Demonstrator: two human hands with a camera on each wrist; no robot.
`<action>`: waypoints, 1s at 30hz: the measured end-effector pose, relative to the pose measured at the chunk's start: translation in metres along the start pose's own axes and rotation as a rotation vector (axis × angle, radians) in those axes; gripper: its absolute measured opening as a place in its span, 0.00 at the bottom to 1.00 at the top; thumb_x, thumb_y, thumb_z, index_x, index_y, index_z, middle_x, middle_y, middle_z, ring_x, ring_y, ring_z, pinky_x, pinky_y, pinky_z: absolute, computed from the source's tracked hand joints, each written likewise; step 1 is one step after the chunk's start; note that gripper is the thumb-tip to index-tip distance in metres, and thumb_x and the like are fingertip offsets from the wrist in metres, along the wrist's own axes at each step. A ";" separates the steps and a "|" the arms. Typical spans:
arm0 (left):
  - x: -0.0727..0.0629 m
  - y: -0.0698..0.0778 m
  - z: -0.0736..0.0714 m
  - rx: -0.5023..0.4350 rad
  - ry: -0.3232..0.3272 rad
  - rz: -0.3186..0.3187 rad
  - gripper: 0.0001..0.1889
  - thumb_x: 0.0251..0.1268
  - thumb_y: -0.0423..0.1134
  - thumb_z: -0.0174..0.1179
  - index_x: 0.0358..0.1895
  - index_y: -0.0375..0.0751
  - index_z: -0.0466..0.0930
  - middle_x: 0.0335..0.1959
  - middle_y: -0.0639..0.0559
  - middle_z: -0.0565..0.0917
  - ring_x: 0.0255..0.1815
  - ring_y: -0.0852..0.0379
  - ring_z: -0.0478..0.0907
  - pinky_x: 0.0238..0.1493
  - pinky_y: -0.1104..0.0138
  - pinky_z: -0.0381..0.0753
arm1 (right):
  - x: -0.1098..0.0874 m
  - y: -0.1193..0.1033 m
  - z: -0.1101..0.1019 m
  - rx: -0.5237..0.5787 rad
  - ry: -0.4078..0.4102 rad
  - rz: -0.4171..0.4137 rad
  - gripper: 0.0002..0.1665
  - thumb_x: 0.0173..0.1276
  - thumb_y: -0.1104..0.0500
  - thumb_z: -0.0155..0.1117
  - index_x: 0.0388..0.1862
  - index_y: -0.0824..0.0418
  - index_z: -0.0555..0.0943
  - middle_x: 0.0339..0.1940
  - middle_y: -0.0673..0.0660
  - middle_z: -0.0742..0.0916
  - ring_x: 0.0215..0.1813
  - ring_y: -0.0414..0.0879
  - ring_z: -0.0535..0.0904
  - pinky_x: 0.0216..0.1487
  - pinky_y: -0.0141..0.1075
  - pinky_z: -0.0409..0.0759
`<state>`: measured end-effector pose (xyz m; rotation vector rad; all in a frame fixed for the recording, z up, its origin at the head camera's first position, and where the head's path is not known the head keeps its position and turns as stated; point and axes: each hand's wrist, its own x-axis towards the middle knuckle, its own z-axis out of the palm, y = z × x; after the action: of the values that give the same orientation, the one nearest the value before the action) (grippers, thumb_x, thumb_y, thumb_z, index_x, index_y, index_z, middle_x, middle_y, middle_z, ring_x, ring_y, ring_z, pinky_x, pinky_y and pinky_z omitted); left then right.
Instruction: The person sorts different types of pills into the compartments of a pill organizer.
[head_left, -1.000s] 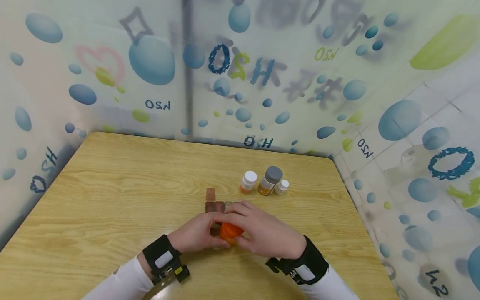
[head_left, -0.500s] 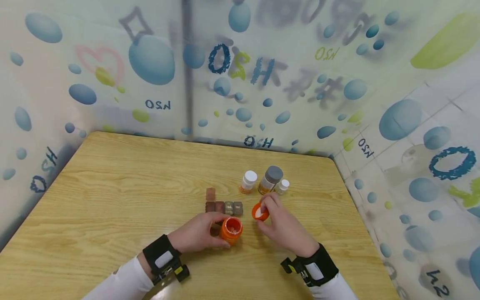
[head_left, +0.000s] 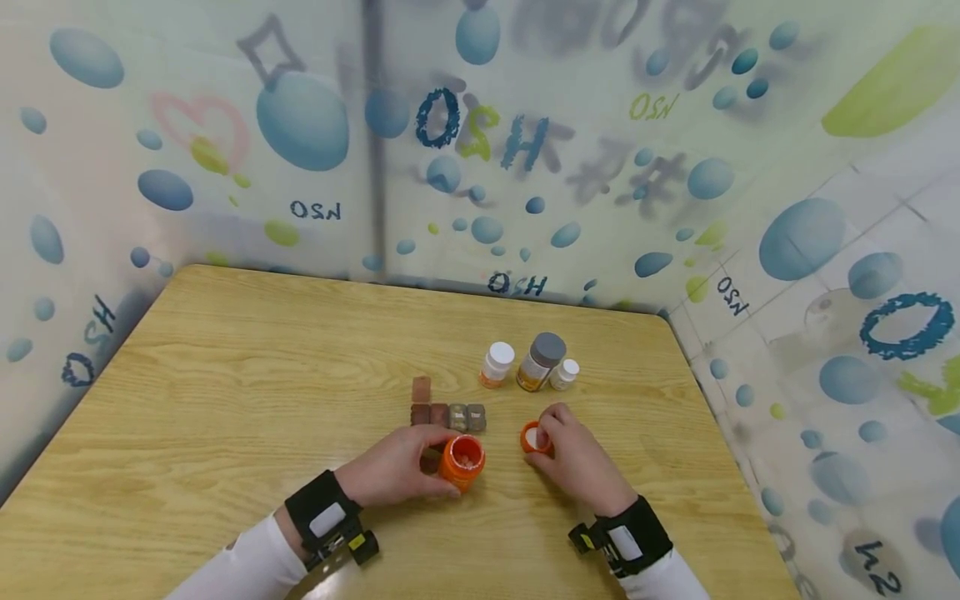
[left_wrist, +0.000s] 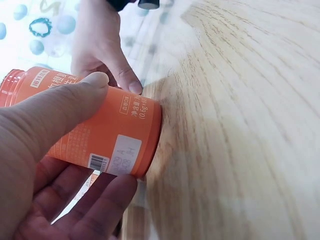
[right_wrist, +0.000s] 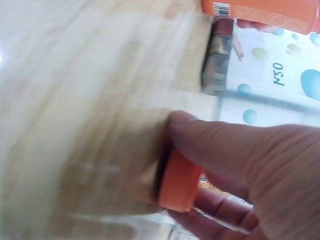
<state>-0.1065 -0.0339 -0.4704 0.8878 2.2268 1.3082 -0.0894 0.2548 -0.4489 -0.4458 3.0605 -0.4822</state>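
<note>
My left hand grips an orange pill bottle round its side. The bottle stands upright and uncapped on the table, with small pieces visible down inside its mouth. In the left wrist view a printed label and a white sticker show on its wall. My right hand pinches the orange cap by its edge, to the right of the bottle. The cap's white inner face is turned up, and in the right wrist view the cap is close over the tabletop.
Just behind the orange bottle lies a pill organizer of brown and grey compartments, with one brown lid flipped back. Further back stand a white-capped bottle, a grey-capped bottle and a small white bottle. A patterned curtain hangs behind the table.
The right hand has lifted the cap off the orange bottle, turned it inner side up and moved it right and down toward the table. The left hand and bottle stay in place.
</note>
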 end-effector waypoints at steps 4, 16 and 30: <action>0.000 0.000 0.000 0.002 -0.002 0.000 0.32 0.41 0.58 0.69 0.55 0.67 0.70 0.47 0.71 0.76 0.45 0.69 0.74 0.49 0.68 0.72 | 0.000 -0.008 -0.004 -0.001 0.015 -0.011 0.21 0.48 0.44 0.72 0.32 0.52 0.73 0.38 0.47 0.72 0.32 0.40 0.68 0.34 0.33 0.70; 0.000 0.000 -0.011 -0.015 0.084 -0.039 0.35 0.40 0.62 0.67 0.57 0.62 0.69 0.48 0.66 0.76 0.45 0.64 0.73 0.44 0.67 0.74 | 0.000 -0.058 0.005 0.222 -0.175 -0.248 0.42 0.48 0.34 0.66 0.61 0.37 0.62 0.53 0.38 0.71 0.55 0.35 0.68 0.55 0.37 0.72; 0.001 -0.030 -0.042 0.100 0.404 -0.201 0.48 0.36 0.57 0.72 0.67 0.58 0.58 0.58 0.56 0.71 0.52 0.56 0.73 0.50 0.61 0.74 | 0.007 -0.067 0.018 0.264 -0.157 -0.254 0.35 0.48 0.37 0.68 0.55 0.38 0.66 0.47 0.36 0.75 0.49 0.32 0.70 0.53 0.37 0.72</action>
<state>-0.1426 -0.0698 -0.4765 0.4406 2.6262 1.3856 -0.0770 0.1864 -0.4458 -0.8192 2.7490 -0.8039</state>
